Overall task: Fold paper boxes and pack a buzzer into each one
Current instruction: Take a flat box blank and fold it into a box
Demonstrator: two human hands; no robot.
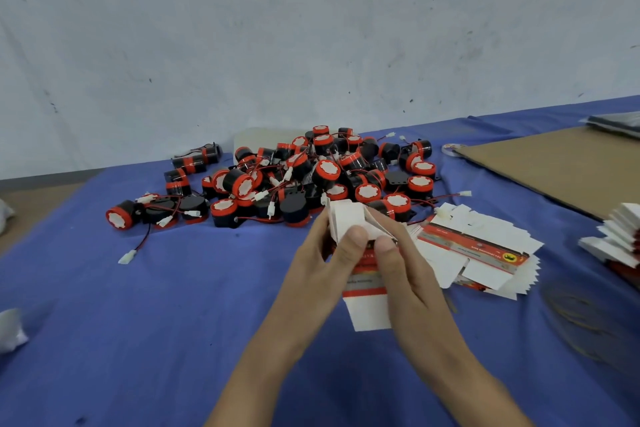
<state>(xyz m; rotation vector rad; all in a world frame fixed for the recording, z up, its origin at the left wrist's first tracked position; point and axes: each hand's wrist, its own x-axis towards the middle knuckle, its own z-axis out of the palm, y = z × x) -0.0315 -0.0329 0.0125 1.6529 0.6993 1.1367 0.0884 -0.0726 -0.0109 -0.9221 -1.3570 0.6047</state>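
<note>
The box (362,255) is held just above the cloth (173,305), near the middle of the view, pinched between both hands. Its long axis runs away from the person, toward the buzzers (311,180). The far end is a spread of white flaps, not yet tucked. The near end hangs open as one plain white flap below the red band.

The left hand (317,263) grips the box's left side, and the right hand (408,274) grips its right side. The left thumb (354,240) and right thumb (385,248) lie side by side on the top face, just behind the far flaps. Neither hand is free.

The step in hand looks like closing the far end. The flaps lie directly beyond the thumbs, so the fold goes forward and down along the box's length.

The buzzers are heaped just past that far end, the closest ones almost touching the flaps. Both hands are about equally near them.

To the right, just beside the right hand, lies a fanned stack of flat blanks (485,253). Further right are a cardboard sheet (554,170) and some folded boxes (616,236).
</note>
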